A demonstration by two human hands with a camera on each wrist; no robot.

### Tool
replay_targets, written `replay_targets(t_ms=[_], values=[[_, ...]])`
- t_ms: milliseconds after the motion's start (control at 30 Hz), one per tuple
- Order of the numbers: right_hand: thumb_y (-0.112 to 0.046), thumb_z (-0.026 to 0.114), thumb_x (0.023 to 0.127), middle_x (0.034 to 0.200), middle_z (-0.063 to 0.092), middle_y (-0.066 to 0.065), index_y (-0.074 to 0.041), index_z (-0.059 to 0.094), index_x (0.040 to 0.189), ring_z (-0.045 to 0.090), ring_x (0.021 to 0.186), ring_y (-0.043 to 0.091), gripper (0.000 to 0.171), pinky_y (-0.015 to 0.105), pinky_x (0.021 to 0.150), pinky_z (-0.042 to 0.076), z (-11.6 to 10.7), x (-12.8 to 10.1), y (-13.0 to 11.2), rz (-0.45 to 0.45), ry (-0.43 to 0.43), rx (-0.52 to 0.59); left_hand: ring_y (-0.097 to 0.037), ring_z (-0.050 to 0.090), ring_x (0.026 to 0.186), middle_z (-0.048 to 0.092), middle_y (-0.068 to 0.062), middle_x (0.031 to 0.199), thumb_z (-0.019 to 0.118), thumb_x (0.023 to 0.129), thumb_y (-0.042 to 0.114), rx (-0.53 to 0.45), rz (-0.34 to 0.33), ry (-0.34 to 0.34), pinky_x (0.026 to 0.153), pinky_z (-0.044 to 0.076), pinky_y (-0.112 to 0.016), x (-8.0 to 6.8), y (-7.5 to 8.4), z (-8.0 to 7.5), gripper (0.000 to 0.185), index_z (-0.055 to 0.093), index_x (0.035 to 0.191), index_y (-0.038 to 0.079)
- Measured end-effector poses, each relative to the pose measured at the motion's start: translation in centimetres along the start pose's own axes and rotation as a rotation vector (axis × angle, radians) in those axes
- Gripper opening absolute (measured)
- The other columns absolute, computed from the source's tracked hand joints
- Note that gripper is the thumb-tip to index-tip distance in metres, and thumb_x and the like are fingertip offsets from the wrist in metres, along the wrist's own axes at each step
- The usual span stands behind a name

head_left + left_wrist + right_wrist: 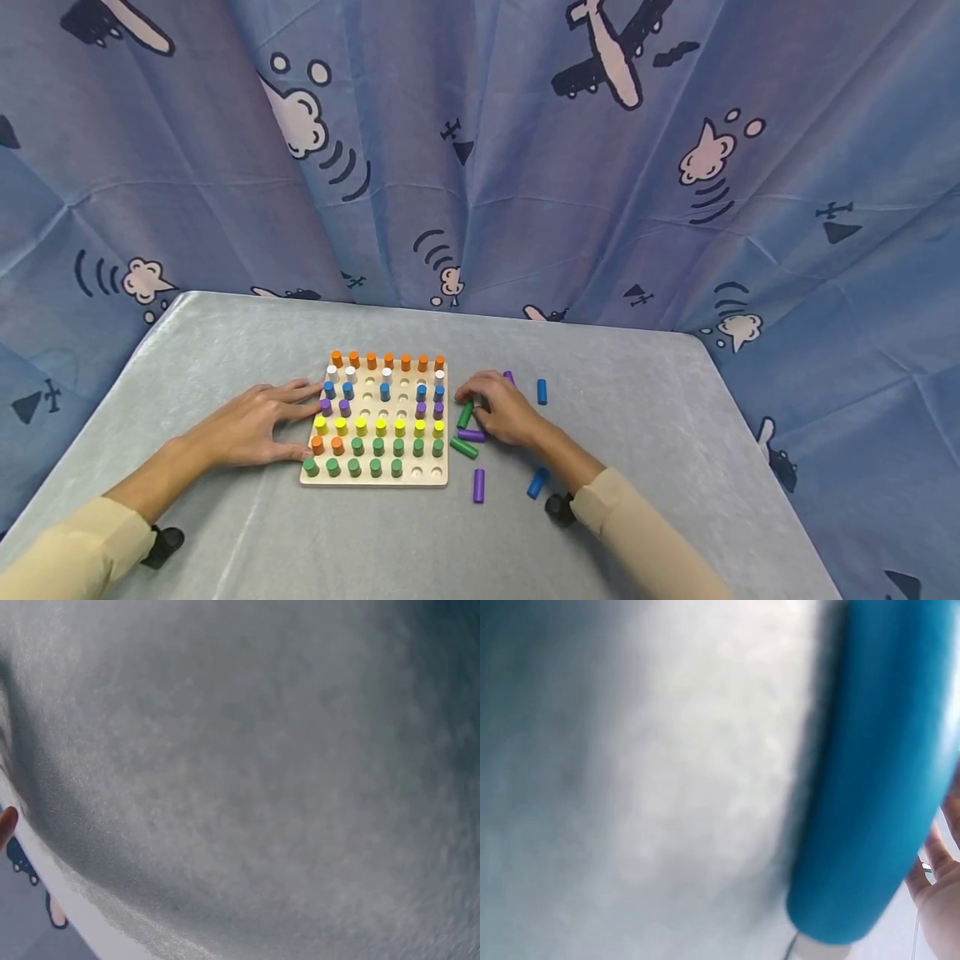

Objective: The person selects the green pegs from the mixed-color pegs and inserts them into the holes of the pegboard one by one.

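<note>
We see a grey cloth table (637, 417) and on it a flat wooden peg board (375, 479). Our left hand (251, 425) lies open, its straight fingers touching the board's left edge. Our right hand (501, 407) is just right of the board and pinches 1 smooth green peg (465, 414), which leans a little, its long axis pointing away from us.

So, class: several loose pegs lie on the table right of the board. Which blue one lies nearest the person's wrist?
The blue peg lying tilted beside the right forearm, just below the right hand. The other blue peg stands farther back, beyond the hand.
</note>
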State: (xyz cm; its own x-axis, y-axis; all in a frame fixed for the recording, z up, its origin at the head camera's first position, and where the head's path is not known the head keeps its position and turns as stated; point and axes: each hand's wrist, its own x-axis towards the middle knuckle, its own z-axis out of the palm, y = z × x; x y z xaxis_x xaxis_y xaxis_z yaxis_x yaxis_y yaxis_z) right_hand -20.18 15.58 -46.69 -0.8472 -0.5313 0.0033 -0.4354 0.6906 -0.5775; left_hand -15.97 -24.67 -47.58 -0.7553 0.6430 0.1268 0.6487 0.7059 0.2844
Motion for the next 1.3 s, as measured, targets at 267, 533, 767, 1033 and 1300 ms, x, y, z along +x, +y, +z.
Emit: replay_targets(t_ms=[267,533,767,1033,1300], values=[[0.003,0.070,0.088,0.109,0.067,-0.001,-0.011,0.072,0.110,0.054,0.118,0.020,0.027,0.042,0.107,0.041,-0.5,-0.3,0.0,0.017,-0.001,-0.031,-0.039,0.045,0.136,0.047,-0.009,0.151,0.069,0.084,0.062,-0.010,-0.005,-0.001,0.100,0.042,-0.061,0.0,0.1,-0.1,0.074,0.062,0.136,0.009],[0.004,0.071,0.086,0.105,0.069,-0.001,-0.008,0.072,0.111,0.058,0.108,0.018,0.028,0.042,0.104,0.043,-1.6,-0.8,-0.2,0.003,0.021,0.024,-0.039,0.044,0.137,0.046,-0.009,0.152,0.068,0.085,0.062,-0.017,-0.012,-0.016,0.100,0.041,-0.060,0.0,0.2,-0.2,0.074,0.061,0.137,0.009],[0.003,0.074,0.086,0.108,0.070,0.005,-0.005,0.070,0.115,0.061,0.107,0.021,0.030,0.048,0.102,0.046,-2.4,-1.8,-1.0,-0.018,0.042,0.110,-0.039,0.044,0.137,0.047,-0.010,0.151,0.070,0.085,0.060,-0.017,-0.013,-0.015,0.100,0.042,-0.060,0.0,0.3,-0.3,0.073,0.062,0.136,0.009],[0.002,0.073,0.087,0.111,0.071,0.013,-0.001,0.068,0.115,0.063,0.109,0.023,0.028,0.054,0.101,0.046,-2.9,-2.7,-2.1,-0.116,0.057,0.204,-0.040,0.045,0.136,0.047,-0.010,0.151,0.071,0.085,0.059,-0.012,-0.011,-0.015,0.099,0.043,-0.060,0.1,0.4,-0.4,0.073,0.062,0.136,0.008],[0.002,0.075,0.085,0.107,0.071,0.012,-0.006,0.070,0.111,0.064,0.105,0.019,0.028,0.053,0.097,0.048,-2.9,-3.8,-4.4,-0.250,0.088,0.272,-0.039,0.045,0.136,0.047,-0.010,0.151,0.069,0.085,0.060,-0.009,-0.012,-0.018,0.100,0.042,-0.060,0.1,0.4,-0.4,0.074,0.061,0.137,0.008]])
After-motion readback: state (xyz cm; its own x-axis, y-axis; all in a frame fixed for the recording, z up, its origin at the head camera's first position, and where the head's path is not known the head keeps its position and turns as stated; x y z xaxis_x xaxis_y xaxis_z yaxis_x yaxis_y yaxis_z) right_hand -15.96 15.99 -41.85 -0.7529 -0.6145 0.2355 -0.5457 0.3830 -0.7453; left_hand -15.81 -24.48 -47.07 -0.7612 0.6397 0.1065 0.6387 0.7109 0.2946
